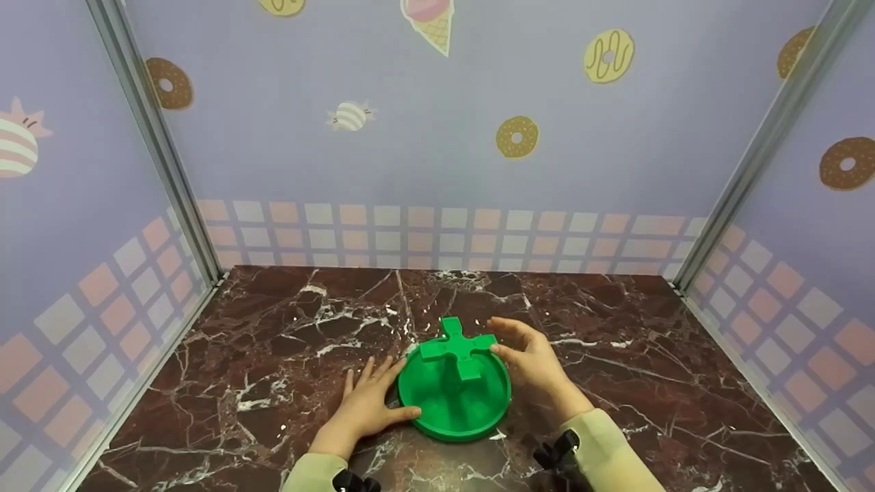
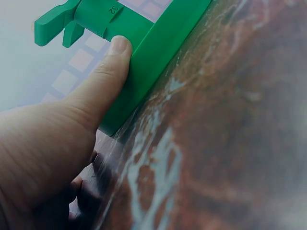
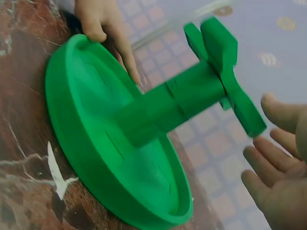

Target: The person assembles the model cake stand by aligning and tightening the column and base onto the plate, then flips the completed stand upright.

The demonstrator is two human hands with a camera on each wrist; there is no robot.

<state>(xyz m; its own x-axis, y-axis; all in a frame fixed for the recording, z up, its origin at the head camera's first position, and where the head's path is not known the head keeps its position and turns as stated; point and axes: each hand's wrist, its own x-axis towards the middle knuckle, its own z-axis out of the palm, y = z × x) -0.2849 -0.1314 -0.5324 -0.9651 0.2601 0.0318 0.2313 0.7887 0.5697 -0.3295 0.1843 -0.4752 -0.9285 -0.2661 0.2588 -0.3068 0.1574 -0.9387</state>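
Note:
A round green plastic dish [image 1: 454,433] with a raised rim lies on the marble-patterned table. From its centre rises a thick green post [image 3: 172,103], topped by a cross-shaped knob [image 1: 456,348] with flat arms. My left hand [image 1: 369,404] is at the dish's left side, thumb over the rim and fingers stretched out along the outside. My right hand [image 1: 536,359] is beside the right arm of the knob, its fingers loosely bent. In the right wrist view a small gap shows between those fingertips and the knob, and they hold nothing.
The dark red marble-patterned tabletop [image 1: 273,321] runs back to a lilac wall [image 1: 437,157] with printed sweets and checks. Side walls with metal corner posts [image 1: 745,150] close in left and right. A black strap [image 1: 557,451] is on the right sleeve.

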